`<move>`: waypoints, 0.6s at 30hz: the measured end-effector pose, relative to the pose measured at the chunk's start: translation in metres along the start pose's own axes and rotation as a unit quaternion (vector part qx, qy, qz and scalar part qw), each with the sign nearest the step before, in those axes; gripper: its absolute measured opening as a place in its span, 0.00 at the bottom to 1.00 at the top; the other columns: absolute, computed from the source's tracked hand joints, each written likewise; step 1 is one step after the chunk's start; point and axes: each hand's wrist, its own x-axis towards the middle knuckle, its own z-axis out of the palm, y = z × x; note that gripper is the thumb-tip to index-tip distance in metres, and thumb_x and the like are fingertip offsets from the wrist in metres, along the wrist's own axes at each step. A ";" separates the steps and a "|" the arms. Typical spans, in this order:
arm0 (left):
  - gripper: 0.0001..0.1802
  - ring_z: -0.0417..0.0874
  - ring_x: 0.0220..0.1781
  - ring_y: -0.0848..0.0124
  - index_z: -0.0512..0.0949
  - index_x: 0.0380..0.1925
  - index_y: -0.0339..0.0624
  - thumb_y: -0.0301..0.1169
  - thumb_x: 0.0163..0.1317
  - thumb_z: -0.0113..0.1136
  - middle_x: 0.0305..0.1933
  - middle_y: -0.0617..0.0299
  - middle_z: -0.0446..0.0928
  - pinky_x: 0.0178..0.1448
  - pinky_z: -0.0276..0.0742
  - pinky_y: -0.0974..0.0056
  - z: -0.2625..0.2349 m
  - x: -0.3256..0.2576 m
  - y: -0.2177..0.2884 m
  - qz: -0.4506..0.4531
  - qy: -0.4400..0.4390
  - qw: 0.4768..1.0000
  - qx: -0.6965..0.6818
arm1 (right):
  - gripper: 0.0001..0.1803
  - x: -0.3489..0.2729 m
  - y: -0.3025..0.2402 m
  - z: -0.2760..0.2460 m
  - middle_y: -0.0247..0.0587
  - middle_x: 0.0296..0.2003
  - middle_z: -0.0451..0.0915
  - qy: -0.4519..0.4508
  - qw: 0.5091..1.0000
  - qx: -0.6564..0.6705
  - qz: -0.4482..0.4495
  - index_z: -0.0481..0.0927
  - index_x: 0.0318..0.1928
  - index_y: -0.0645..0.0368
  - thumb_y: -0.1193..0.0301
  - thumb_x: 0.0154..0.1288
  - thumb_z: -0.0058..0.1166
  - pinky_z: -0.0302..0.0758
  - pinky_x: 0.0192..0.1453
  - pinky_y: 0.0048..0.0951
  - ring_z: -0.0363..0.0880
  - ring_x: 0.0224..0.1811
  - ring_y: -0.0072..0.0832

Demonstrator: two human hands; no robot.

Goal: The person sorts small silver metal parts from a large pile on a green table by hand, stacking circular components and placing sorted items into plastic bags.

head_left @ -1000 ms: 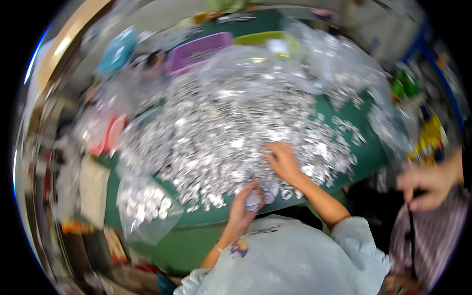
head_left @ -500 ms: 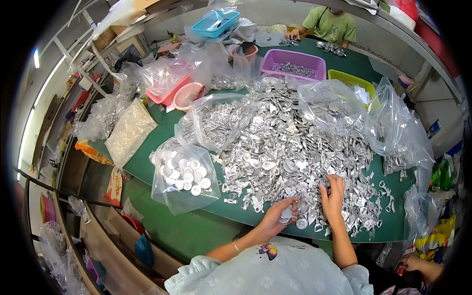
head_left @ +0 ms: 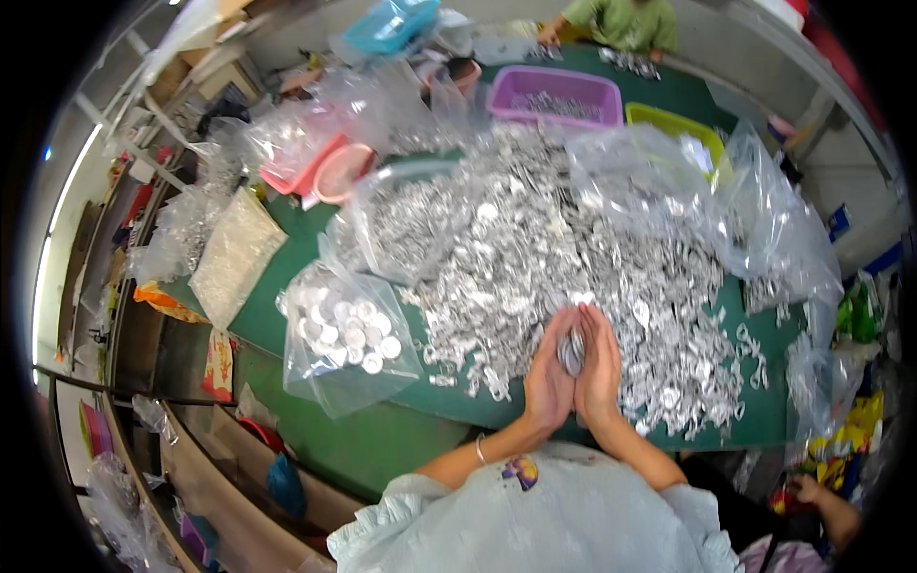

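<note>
My left hand (head_left: 548, 380) and my right hand (head_left: 600, 374) are cupped together at the near edge of the heap. Between the palms sits a stack of round silver metal discs (head_left: 571, 353), partly hidden by the fingers. Beyond and around the hands spreads a large heap of small silver metal parts (head_left: 535, 258), with many shapes mixed together. To the left, a clear plastic bag (head_left: 392, 382) holds more round discs (head_left: 349, 329) like those in my hands.
On the green table (head_left: 267, 306) stand a purple tray (head_left: 497, 100) of small parts, a lime-green basket (head_left: 659, 116) and clear bags (head_left: 635, 177). A person in green (head_left: 635, 27) sits across the table. Another person's hand (head_left: 810, 490) shows at lower right.
My right hand has left the heap and come against my left hand, closing round the discs with it. Both hands sit a little farther forward. The whole view has shifted slightly.
</note>
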 end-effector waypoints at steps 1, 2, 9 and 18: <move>0.29 0.49 0.71 0.61 0.51 0.65 0.37 0.38 0.67 0.36 0.68 0.49 0.53 0.73 0.41 0.56 -0.004 0.002 -0.003 0.010 -0.016 0.999 0.025 | 0.23 0.000 0.002 -0.001 0.51 0.58 0.63 0.010 1.000 -0.003 0.007 0.61 0.59 0.69 0.64 0.72 0.32 0.52 0.69 0.34 0.58 0.64 0.35; 0.30 0.48 0.72 0.59 0.48 0.65 0.37 0.39 0.67 0.35 0.69 0.47 0.50 0.73 0.40 0.55 -0.004 0.005 0.000 0.012 -0.031 0.999 -0.015 | 0.23 0.000 0.004 -0.001 0.51 0.58 0.64 0.011 1.000 0.021 0.019 0.62 0.58 0.69 0.64 0.72 0.32 0.52 0.69 0.34 0.59 0.64 0.35; 0.33 0.46 0.72 0.54 0.42 0.67 0.39 0.44 0.67 0.33 0.70 0.44 0.44 0.72 0.40 0.53 0.010 0.004 0.010 0.031 -0.069 0.997 -0.031 | 0.23 0.006 0.002 -0.001 0.50 0.59 0.63 0.033 0.978 0.192 0.080 0.64 0.58 0.63 0.62 0.70 0.34 0.54 0.69 0.36 0.58 0.65 0.37; 0.34 0.44 0.72 0.56 0.41 0.67 0.41 0.48 0.68 0.30 0.70 0.46 0.46 0.72 0.39 0.53 0.007 0.011 0.006 0.079 -0.148 0.977 0.131 | 0.24 0.002 -0.009 0.004 0.45 0.59 0.64 0.066 0.972 0.183 0.129 0.65 0.58 0.59 0.59 0.69 0.33 0.57 0.66 0.38 0.63 0.61 0.37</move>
